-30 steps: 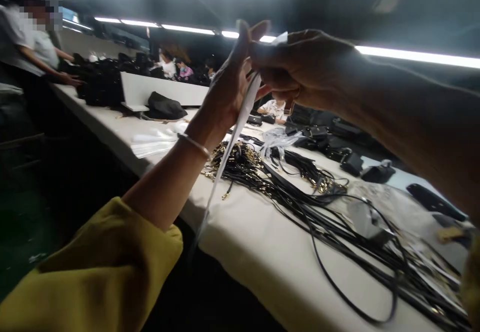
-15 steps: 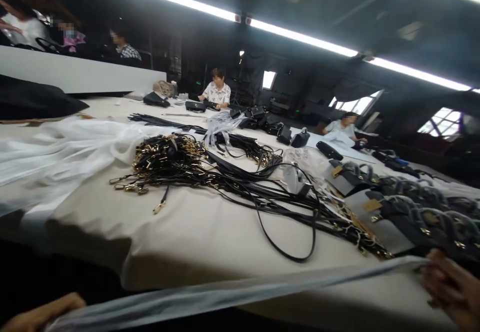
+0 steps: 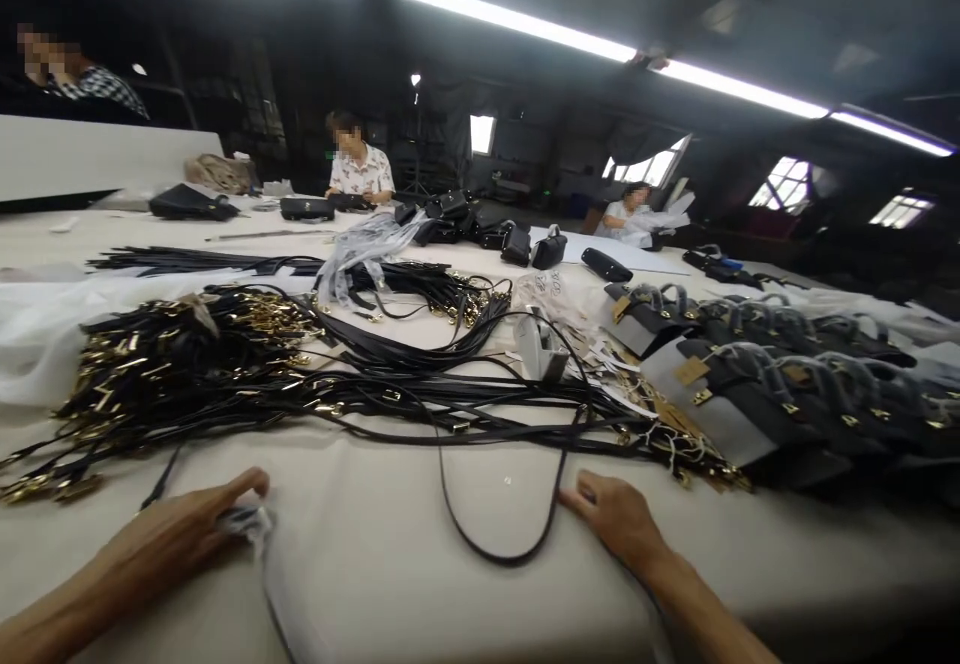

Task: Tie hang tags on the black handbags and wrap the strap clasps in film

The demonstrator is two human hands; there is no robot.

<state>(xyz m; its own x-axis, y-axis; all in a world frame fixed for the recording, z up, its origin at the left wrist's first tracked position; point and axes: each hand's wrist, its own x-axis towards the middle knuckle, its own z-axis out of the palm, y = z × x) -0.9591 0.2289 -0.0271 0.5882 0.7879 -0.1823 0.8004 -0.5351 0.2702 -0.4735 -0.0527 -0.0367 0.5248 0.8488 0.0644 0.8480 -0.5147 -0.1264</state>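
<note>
- Presently, left hand (image 3: pixel 199 524) pinches the crumpled end of a translucent strip (image 3: pixel 271 569), which trails off the lower frame edge.
- Right hand (image 3: pixel 619 514) is curled low over the tabletop (image 3: pixel 352 524), fingertips at a looped black strap (image 3: pixel 510 562); whether they grip it, cannot tell.
- Step in hand, as judged: handling the strip beside the straps. Next move would call for a secure pinch and care not to snag the loop.
- Beyond the hands: heaped black straps (image 3: pixel 187 354) with gold-coloured clasps. To the right, dark bags (image 3: pixel 787 434) bear tan tags (image 3: pixel 691 371); no writing legible on them.
- Farther: crumpled clear plastic bag (image 3: pixel 551 289) carries printed marks, unreadable. No brand identifiable.
- Farthest: co-worker in patterned shirt (image 3: pixel 361 172), seated behind small black bags (image 3: pixel 306 208).
</note>
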